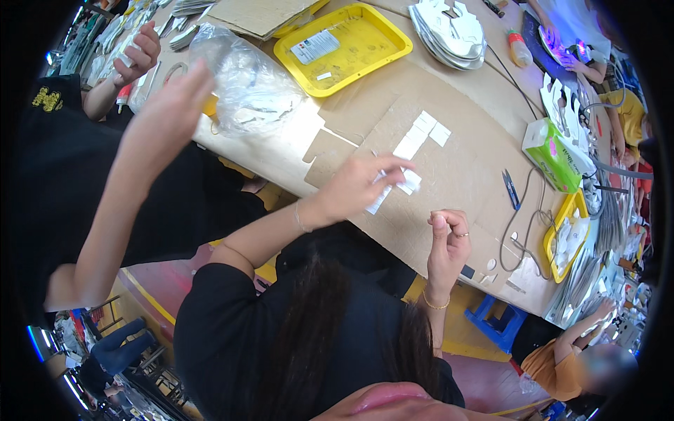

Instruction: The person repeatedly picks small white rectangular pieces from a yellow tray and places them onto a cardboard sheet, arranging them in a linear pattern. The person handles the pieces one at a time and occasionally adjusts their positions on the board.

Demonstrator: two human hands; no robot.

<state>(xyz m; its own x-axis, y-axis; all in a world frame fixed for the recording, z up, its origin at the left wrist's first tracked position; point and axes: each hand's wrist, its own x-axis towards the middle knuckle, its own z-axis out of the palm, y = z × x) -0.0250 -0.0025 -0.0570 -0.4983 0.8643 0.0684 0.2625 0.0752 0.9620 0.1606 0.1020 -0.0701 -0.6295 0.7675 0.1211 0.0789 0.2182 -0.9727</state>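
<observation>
On the cardboard sheet, a row of small white label-like pieces runs from near my left hand toward the far side. My left hand reaches over the near end of this row, its fingers bent and slightly blurred. At its fingertips is a blurred small white piece, apparently pinched. My right hand is raised near the cardboard's front edge, thumb and forefinger pressed together. Anything between those fingertips is too small to make out.
A yellow tray and a clear plastic bag lie beyond. Thread snips, a cord, a green tissue pack and a yellow basket are at right. A co-worker's blurred hand moves at left. White cut pieces are stacked far off.
</observation>
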